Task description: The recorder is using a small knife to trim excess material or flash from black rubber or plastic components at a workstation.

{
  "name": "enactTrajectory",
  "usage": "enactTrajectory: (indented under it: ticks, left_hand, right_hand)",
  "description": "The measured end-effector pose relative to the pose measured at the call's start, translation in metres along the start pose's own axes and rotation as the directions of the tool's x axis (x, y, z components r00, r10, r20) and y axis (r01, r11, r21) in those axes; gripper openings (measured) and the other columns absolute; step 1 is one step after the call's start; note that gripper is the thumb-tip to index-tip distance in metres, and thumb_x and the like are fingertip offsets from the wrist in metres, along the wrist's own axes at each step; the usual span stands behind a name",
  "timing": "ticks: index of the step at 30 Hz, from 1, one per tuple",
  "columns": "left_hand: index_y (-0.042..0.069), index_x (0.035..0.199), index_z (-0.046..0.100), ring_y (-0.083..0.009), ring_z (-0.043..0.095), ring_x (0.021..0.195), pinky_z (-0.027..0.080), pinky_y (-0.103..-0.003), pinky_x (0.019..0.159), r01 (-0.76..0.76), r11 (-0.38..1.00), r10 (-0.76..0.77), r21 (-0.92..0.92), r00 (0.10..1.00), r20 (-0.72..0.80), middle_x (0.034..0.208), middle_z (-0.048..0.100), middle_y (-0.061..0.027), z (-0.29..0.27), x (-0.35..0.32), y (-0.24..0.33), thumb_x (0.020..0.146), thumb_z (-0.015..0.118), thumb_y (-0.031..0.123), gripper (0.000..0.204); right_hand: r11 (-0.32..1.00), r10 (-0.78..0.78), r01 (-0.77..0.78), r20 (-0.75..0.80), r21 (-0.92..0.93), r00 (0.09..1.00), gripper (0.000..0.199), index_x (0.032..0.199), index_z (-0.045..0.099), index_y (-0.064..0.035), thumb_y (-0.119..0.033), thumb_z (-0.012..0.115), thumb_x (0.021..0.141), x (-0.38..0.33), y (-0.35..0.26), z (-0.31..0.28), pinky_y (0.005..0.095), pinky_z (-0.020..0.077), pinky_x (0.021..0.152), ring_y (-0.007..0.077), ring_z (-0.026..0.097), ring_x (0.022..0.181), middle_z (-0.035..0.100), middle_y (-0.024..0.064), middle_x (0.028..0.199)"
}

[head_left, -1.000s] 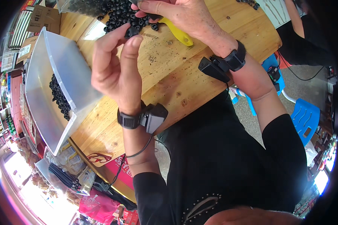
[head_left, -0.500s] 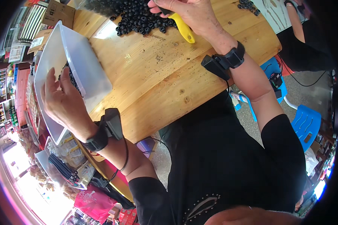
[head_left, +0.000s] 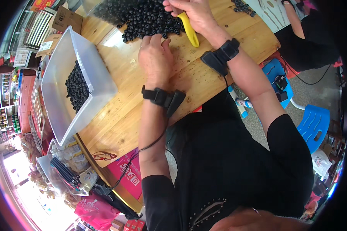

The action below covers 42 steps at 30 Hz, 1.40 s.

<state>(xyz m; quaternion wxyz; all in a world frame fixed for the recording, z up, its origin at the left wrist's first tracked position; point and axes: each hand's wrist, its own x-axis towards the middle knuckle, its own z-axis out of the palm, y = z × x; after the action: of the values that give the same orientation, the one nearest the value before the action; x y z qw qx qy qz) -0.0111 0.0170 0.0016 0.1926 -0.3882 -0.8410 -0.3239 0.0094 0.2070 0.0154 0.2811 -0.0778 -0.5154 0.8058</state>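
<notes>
Small black ring-like parts lie heaped on the wooden table at the far middle. At the near edge of this heap is my left hand, back upward. Its fingers are loosely bent with the thumb apart, and its fingertips are partly hidden. My right hand, right of the heap, is closed around a tool with a curved yellow handle. The handle points toward me; the tool's working end is hidden. A clear plastic bin stands on the left, tilted in view, with many black parts inside.
More black parts lie near the table's far right corner. A clear container stands behind the heap. Red-framed glasses rest at the near left edge. A co-worker's arm shows at far right, above a blue chair.
My left hand has left the bin and moved right to the black heap, showing the bin's contents. My right hand still grips the yellow-handled tool. The whole view has shifted slightly.
</notes>
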Motion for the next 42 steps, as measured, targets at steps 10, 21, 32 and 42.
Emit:
enactTrajectory:
  ticks: [10, 21, 32, 42]
  left_hand:
    - [0.006, 0.101, 0.072, -0.0347, 0.064, 0.090, 0.052, -0.047, 0.078, -0.028, 0.997, 0.025, 0.068, 0.998, 0.049, 0.094, 0.066, -0.0132, 0.028, 0.009, -0.019, 0.080, 0.080, 0.015, 0.024]
    - [-0.001, 0.117, 0.068, -0.0166, 0.069, 0.093, 0.057, -0.032, 0.088, 0.385, 0.147, -0.351, -0.911, 0.882, 0.316, 0.104, 0.072, -0.0068, -0.018, 0.007, -0.026, 0.095, 0.068, -0.003, 0.022]
    - [-0.001, 0.127, 0.066, -0.0226, 0.070, 0.101, 0.054, -0.041, 0.100, 0.273, -0.035, -0.202, -0.961, 0.940, 0.274, 0.116, 0.073, -0.0118, -0.015, 0.002, -0.032, 0.099, 0.063, 0.000, 0.028]
    - [0.002, 0.128, 0.066, -0.0224, 0.069, 0.097, 0.056, -0.040, 0.096, 0.267, -0.086, -0.229, -0.960, 0.932, 0.280, 0.112, 0.073, -0.0100, -0.015, 0.000, -0.027, 0.099, 0.063, -0.001, 0.029]
  right_hand:
    - [0.995, 0.012, -0.007, 0.056, -0.097, 0.998, 0.034, 0.129, 0.063, 0.0010, -0.015, 0.070, 0.100, -0.012, -0.008, 0.004, 0.0255, 0.0595, 0.075, 0.0153, 0.074, 0.090, 0.075, 0.0114, 0.105]
    - [0.985, 0.035, -0.005, 0.178, -0.171, 0.983, 0.033, 0.130, 0.064, -0.0019, -0.015, 0.069, 0.100, -0.020, -0.011, 0.011, 0.0252, 0.0577, 0.078, 0.0132, 0.073, 0.091, 0.075, 0.0086, 0.105]
    - [0.974, -0.093, 0.154, 0.328, -0.167, 0.940, 0.031, 0.129, 0.065, 0.0006, -0.007, 0.068, 0.099, -0.044, -0.010, 0.039, 0.0270, 0.0595, 0.080, 0.0126, 0.070, 0.098, 0.073, 0.0080, 0.111]
    - [0.881, -0.198, 0.335, 0.383, -0.334, 0.902, 0.026, 0.124, 0.070, -0.0015, -0.007, 0.069, 0.098, -0.049, -0.008, 0.043, 0.0262, 0.0601, 0.083, 0.0113, 0.070, 0.095, 0.072, 0.0042, 0.107]
